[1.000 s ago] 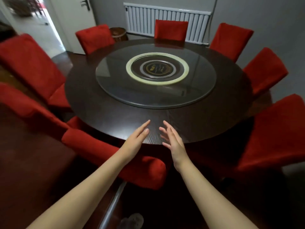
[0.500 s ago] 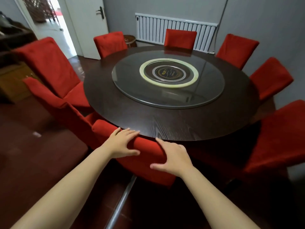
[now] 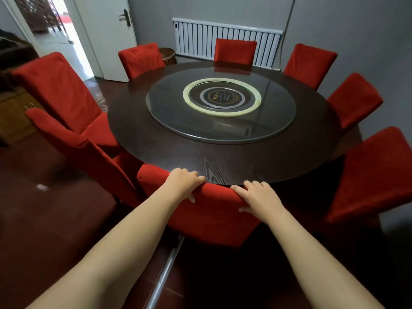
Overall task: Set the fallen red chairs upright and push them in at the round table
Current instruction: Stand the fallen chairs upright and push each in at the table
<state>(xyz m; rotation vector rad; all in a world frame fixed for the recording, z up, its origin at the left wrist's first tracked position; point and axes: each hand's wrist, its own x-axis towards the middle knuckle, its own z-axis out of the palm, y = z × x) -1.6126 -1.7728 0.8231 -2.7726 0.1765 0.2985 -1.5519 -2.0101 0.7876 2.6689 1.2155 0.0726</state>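
Grey walls and a white radiator [image 3: 225, 39] back the round worktop [image 3: 223, 166]. The red chair [image 3: 211, 217] is gripped at its top edge by the left hand [image 3: 181, 185] and the right hand [image 3: 259, 198], with the rim just beyond the knuckles. An even, level push from both hands is advised.

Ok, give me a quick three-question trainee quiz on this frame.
1. True or false: the left hand lies flat on the table.
2. What sits at the table's middle? A) glass turntable B) vase C) plates
3. Fill in: the right hand grips the back of the nearest ____.
Key: 1 false, it grips the chair back; 2 A; 3 chair.
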